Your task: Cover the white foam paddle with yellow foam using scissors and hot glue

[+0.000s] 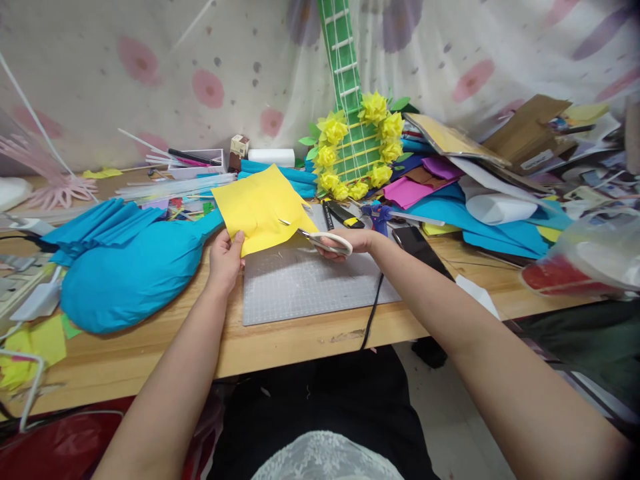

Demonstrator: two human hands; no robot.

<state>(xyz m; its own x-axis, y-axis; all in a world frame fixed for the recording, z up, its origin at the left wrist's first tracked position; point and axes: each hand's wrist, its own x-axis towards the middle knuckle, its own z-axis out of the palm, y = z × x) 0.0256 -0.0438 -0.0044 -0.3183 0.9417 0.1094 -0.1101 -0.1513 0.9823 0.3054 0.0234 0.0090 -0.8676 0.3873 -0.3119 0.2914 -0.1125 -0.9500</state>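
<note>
Above the far-left part of the gray cutting mat (310, 287), a sheet of yellow paper (263, 207) hangs tilted over the mat's edge. The left hand (227, 260), by the mat's left edge, pinches the sheet's near corner, thumb pressed on top and the other fingers mostly hidden beneath. Over the mat, the right hand (345, 245) has its fingers curled closed around the handles of the scissors (333, 244), whose blades meet the sheet's right side; how wide the blades part, I cannot tell. Left of the mat lies a blue paper-covered bundle (133, 277); right of it, a black phone (420, 247). Beyond the mat stands a green guitar shape (345, 87) ringed with yellow flowers (331, 127).
</note>
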